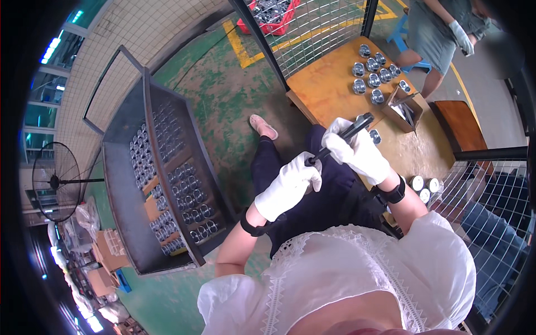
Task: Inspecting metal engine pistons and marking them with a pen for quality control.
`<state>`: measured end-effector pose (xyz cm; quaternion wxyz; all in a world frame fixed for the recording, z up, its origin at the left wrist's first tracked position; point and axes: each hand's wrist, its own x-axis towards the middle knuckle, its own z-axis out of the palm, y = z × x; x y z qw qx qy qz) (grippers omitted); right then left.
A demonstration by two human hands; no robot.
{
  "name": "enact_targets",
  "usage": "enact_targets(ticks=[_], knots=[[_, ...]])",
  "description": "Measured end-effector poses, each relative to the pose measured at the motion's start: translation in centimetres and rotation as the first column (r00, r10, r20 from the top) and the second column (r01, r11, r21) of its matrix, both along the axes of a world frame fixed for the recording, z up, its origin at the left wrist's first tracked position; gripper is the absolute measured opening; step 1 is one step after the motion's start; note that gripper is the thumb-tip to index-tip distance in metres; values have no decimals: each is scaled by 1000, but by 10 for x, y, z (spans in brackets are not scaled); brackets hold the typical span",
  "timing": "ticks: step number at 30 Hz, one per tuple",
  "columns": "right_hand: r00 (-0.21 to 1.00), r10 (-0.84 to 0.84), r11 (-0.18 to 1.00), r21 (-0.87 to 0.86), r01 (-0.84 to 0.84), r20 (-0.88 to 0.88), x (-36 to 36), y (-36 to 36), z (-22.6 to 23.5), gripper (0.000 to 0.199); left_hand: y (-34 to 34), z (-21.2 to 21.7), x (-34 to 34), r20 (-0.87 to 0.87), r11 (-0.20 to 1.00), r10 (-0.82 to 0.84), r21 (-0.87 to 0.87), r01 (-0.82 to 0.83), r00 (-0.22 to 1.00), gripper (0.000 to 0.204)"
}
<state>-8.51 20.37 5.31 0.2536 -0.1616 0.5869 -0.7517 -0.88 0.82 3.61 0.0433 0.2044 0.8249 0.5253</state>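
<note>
My white-gloved left hand [291, 184] is closed around the lower end of a long dark hand tool [353, 129]. Its exact kind I cannot make out. Higher up, my right hand [357, 152], gloved too, grips the same tool near its wider dark head. The tool slants up to the right, above my lap and the near edge of the wooden table [318, 72]. Just beyond my right hand a shiny metal piston [374, 136] stands on the table; another is partly hidden behind the tool. Several more pistons [373, 81] stand grouped farther back.
An open box [403, 111] holding tools sits on the table. At left, a grey metal cart [125, 206] carries many pistons in rows. Wire mesh panels [318, 33] border the table. A red crate [273, 25] and another person [441, 33] are beyond; a fan [54, 181] stands far left.
</note>
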Motion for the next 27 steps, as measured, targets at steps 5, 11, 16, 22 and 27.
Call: enact_targets(ticks=[5,11,16,22,27], knots=[[997,13,986,167,1,-81,4,-4,-36,17,8,-26,-13,-83,990,-46,-137,34,996,15],[886,-371,906,-99,411,277,1,-6,-99,14,48,-74,-42,-389,582,-33,-756,-299,921,11],[491,-436,794,66,605,754,-15,17,-155,22,78,-140,-82,-464,424,-192,-834,-353,865,13],[173,-434,733,235,638,884,-81,87,-248,36,87,-132,-109,-42,919,92,-380,-102,995,25],[157,-597,650,359,669,787,-161,206,-327,51,28,-103,-81,25,855,127,-509,-97,992,20]])
